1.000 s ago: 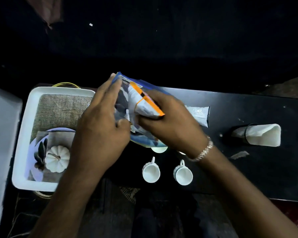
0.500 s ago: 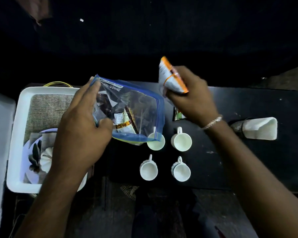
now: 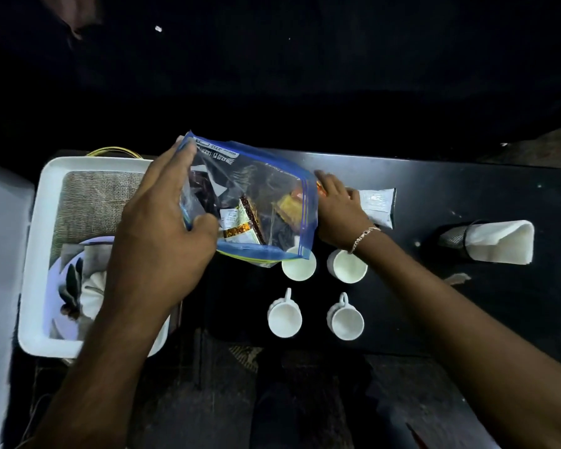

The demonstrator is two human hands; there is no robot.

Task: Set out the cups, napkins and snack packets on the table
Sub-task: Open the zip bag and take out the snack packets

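My left hand (image 3: 166, 241) holds up a clear zip bag (image 3: 266, 189) with a blue seal over the table's left part; several snack packets (image 3: 240, 222) show inside it. My right hand (image 3: 337, 212) lies low on the black table (image 3: 450, 196) behind the bag's right edge, its fingers on an orange snack packet (image 3: 320, 187) that the bag mostly hides. A white packet (image 3: 377, 204) lies flat just right of that hand. Several white cups (image 3: 284, 319) stand in a square in front of the bag. White napkins (image 3: 499, 243) stick out of a black mesh holder at the right.
A white tray (image 3: 38, 241) sits at the left with burlap cloth (image 3: 94, 202), a pale plate and a small white pumpkin (image 3: 93, 286). A small scrap (image 3: 455, 278) lies near the napkin holder. The table's near edge runs just below the cups.
My right hand took the orange packet out of the bag, lifted it, then lowered it to the table beside the white packet. My left hand kept holding the bag.
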